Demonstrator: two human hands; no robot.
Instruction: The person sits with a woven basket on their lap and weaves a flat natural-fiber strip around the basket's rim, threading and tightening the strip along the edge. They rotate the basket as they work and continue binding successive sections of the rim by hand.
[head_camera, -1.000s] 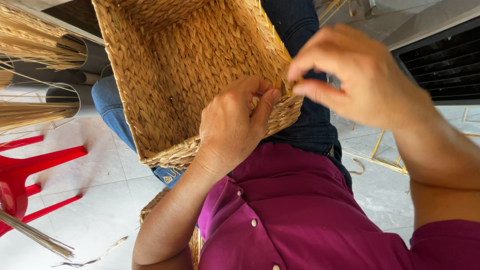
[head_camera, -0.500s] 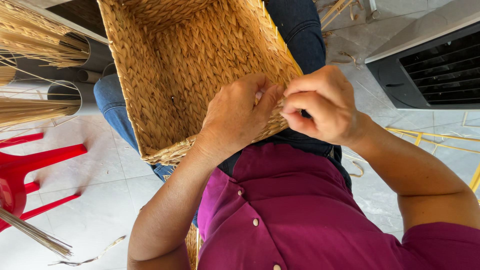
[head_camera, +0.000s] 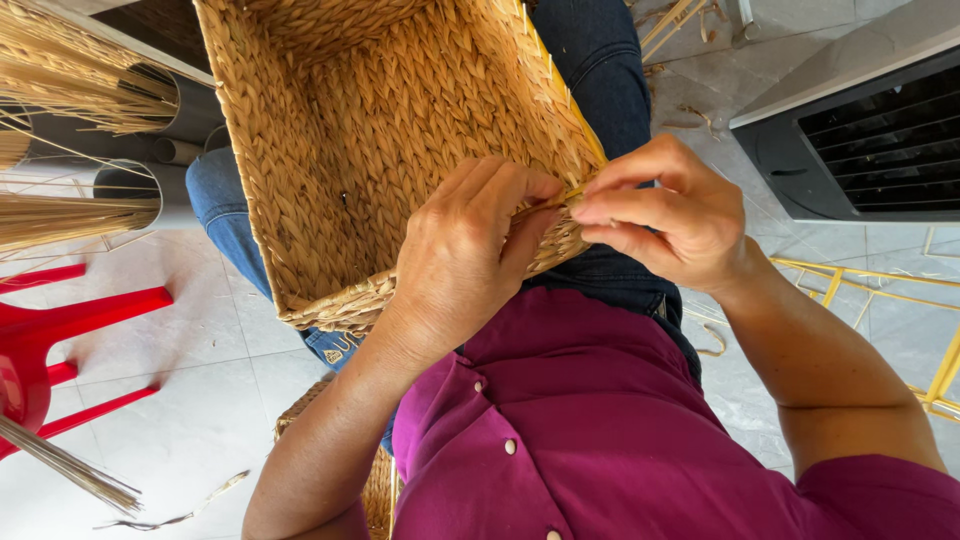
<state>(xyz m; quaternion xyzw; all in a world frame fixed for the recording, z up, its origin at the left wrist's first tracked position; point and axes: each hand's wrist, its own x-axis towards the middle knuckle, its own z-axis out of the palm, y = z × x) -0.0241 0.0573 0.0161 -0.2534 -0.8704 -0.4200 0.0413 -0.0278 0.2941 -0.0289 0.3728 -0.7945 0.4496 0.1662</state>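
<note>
A rectangular woven straw basket (head_camera: 360, 140) rests on my lap, its opening facing me. My left hand (head_camera: 465, 250) grips the near rim of the basket, thumb pressed against the braided edge. My right hand (head_camera: 665, 215) is beside it at the rim's corner, fingertips pinched on a thin straw strand (head_camera: 570, 197) that pokes out of the weave. The two hands almost touch at that corner. I wear a magenta buttoned shirt (head_camera: 600, 430) and blue jeans (head_camera: 600, 70).
Bundles of dry straw (head_camera: 70, 80) stand in grey tubes at the left. A red plastic stool (head_camera: 50, 340) is at the lower left. A dark slatted appliance (head_camera: 860, 140) sits at the right, with yellow metal frames (head_camera: 880, 280) on the tiled floor.
My right hand has come down from above the rim to the basket's corner and closed its fingertips on the strand. The left hand stays on the rim.
</note>
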